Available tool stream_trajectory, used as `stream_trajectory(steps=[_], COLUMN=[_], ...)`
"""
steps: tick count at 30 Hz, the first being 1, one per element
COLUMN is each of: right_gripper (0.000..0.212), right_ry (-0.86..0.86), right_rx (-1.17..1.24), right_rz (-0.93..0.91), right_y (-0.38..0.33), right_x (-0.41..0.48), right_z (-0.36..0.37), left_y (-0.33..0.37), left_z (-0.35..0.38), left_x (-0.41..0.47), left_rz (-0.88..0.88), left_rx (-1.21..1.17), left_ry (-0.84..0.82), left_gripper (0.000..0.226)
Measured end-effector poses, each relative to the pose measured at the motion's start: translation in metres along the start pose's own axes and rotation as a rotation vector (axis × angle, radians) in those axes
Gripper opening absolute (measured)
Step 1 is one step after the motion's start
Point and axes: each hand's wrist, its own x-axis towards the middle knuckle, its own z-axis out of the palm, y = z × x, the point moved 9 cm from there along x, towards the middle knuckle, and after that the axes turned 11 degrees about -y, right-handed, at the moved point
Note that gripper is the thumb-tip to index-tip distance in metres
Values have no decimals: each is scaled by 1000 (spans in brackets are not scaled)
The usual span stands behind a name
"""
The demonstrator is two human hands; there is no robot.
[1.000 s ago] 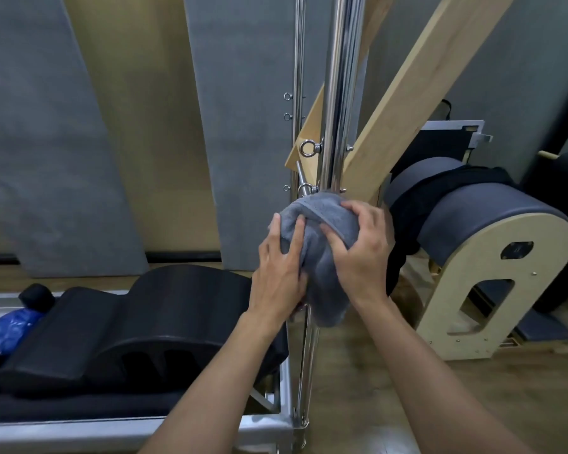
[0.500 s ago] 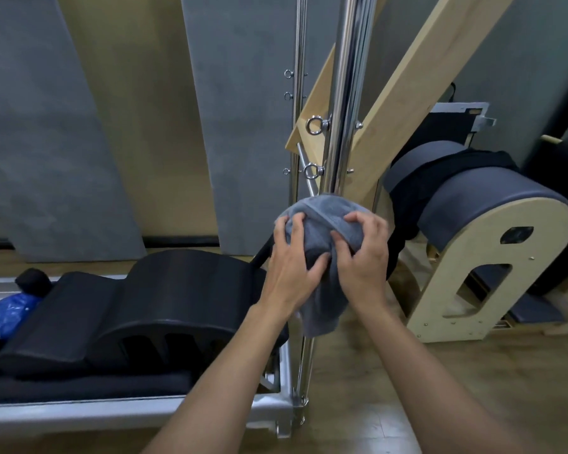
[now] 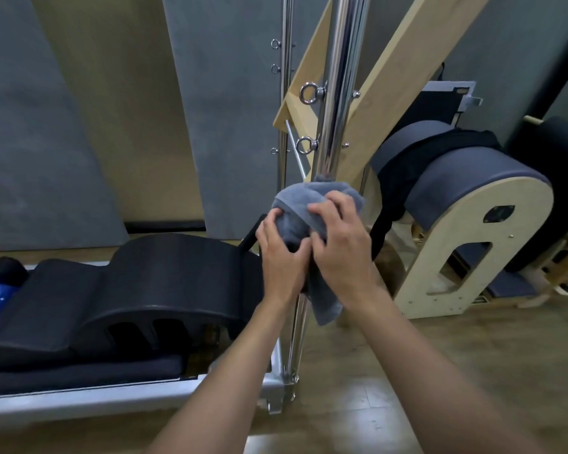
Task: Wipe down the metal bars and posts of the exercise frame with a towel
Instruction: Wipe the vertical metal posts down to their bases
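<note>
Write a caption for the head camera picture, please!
Left hand and right hand grip a grey towel around the shiny metal post.

Dim, even indoor light – glare streaks on chrome post (image 3: 336,93), edges bowed, forearms soft-blurred

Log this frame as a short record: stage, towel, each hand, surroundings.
stage: mid-wipe on the upright post
towel: grey, wrapped round the post, one end hanging below
left hand: grips the towel from the left
right hand: grips the towel from the right
surroundings: black arched pad at left, padded barrel at right
</note>
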Motion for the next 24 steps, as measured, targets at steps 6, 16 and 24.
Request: stream_trajectory(steps=[6,16,24], right_gripper=[41,29,26], right_ry=[34,36,7], right_rx=[107,311,600], right_rz=[139,235,444], right_y=[20,48,84], right_x=[-5,-21,-38], right_z=[4,2,39], left_y=[4,20,9], left_z=[-6,-6,6], left_x=[0,-4,-2], left_rz=[42,193,138], left_rx=[80,116,234], left_ry=[11,43,-7], left_gripper=[53,47,48])
